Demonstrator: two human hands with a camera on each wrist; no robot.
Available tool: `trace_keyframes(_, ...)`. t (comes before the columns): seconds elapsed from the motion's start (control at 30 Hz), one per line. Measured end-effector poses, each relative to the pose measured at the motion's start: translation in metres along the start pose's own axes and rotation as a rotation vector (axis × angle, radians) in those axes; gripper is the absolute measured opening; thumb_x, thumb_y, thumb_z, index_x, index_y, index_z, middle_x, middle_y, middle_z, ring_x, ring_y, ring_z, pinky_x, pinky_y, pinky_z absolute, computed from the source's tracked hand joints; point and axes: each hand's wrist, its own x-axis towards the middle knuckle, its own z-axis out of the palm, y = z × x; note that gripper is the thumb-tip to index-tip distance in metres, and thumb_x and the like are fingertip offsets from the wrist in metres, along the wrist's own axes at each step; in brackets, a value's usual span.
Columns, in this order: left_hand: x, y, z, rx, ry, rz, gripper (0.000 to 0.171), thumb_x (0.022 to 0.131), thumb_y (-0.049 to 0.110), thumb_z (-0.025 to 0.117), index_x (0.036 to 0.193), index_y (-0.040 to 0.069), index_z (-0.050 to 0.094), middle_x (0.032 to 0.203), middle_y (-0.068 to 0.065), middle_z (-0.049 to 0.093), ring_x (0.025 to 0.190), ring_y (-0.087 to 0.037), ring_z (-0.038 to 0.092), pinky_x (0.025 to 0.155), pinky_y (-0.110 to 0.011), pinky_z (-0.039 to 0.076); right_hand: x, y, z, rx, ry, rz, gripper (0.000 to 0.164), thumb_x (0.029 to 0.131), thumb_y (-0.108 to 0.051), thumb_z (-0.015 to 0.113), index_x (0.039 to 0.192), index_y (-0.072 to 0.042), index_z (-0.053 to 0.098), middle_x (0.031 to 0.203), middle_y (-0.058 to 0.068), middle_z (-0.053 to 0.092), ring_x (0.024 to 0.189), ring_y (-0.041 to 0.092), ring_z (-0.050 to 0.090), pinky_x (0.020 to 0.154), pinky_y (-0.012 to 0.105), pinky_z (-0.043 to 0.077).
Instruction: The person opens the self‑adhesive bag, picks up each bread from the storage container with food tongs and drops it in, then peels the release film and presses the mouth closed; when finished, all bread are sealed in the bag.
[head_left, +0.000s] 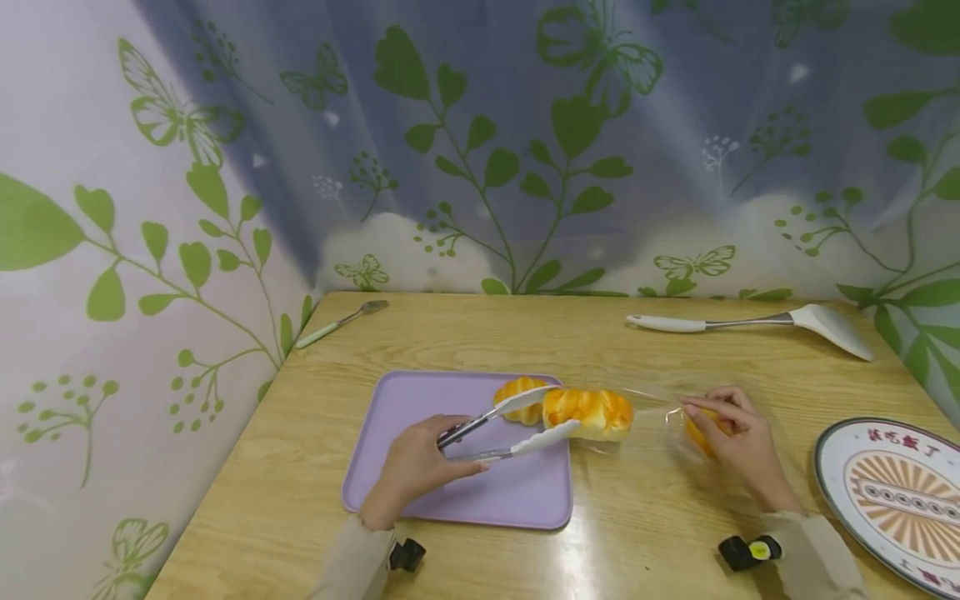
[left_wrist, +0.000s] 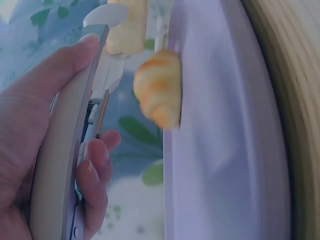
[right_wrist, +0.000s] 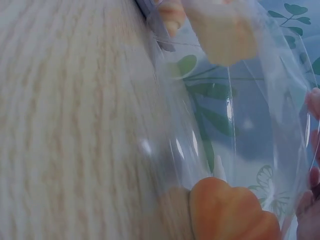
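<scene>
My left hand (head_left: 420, 468) grips a pair of tongs (head_left: 542, 440) with white tips and metal arms. Between the tips is a golden bread roll (head_left: 588, 412), at the left end of a clear plastic bag (head_left: 651, 427). My right hand (head_left: 742, 450) pinches the bag's upper edge between thumb and fingers. Inside the bag, partly behind those fingers, lies an orange bun (right_wrist: 227, 212), its ridged top showing in the right wrist view. A small croissant (left_wrist: 159, 90) sits on the purple tray (head_left: 431, 398), partly covered by the upper tong tip in the head view.
At the right edge stands a round patterned plate (head_left: 843, 467). A white-handled spatula (head_left: 667, 323) lies along the back right of the wooden table (head_left: 285, 433), a fork (head_left: 322, 333) at its back left corner. Behind hangs a leaf-and-butterfly curtain (head_left: 480, 208).
</scene>
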Motion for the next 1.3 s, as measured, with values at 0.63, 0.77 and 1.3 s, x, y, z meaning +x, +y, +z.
trace_keyframes(0.63,0.032,0.042,0.034,0.036,-0.251,0.075,0.07,0.067,0.056,0.083,0.125,0.02,0.067,0.123,0.0,0.069,0.109,-0.022,0.066,0.087,-0.039,0.054,0.002,0.003,0.004,0.014,-0.014,-0.03,0.021,0.08,0.019,0.065,0.098,0.011,0.071,0.098,-0.014,0.054,0.094,-0.001,0.047,0.071,0.009,0.038)
trace_keyframes(0.77,0.032,0.044,0.035,0.044,-0.275,0.073,0.073,0.066,0.056,0.084,0.127,0.02,0.066,0.125,-0.001,0.068,0.109,-0.022,0.066,0.086,-0.04,0.055,0.002,0.003,0.007,0.035,0.009,-0.04,0.022,0.077,0.024,0.064,0.095,0.013,0.071,0.095,-0.012,0.055,0.089,0.001,0.048,0.067,0.012,0.036)
trace_keyframes(1.3,0.038,0.041,0.021,0.128,-0.279,0.113,0.073,0.066,0.051,0.086,0.127,0.019,0.065,0.122,0.001,0.07,0.103,-0.019,0.068,0.079,-0.037,0.056,-0.001,0.007,0.007,0.057,0.006,-0.047,0.027,0.076,0.025,0.064,0.094,0.007,0.074,0.095,-0.013,0.054,0.091,0.001,0.048,0.069,0.01,0.037)
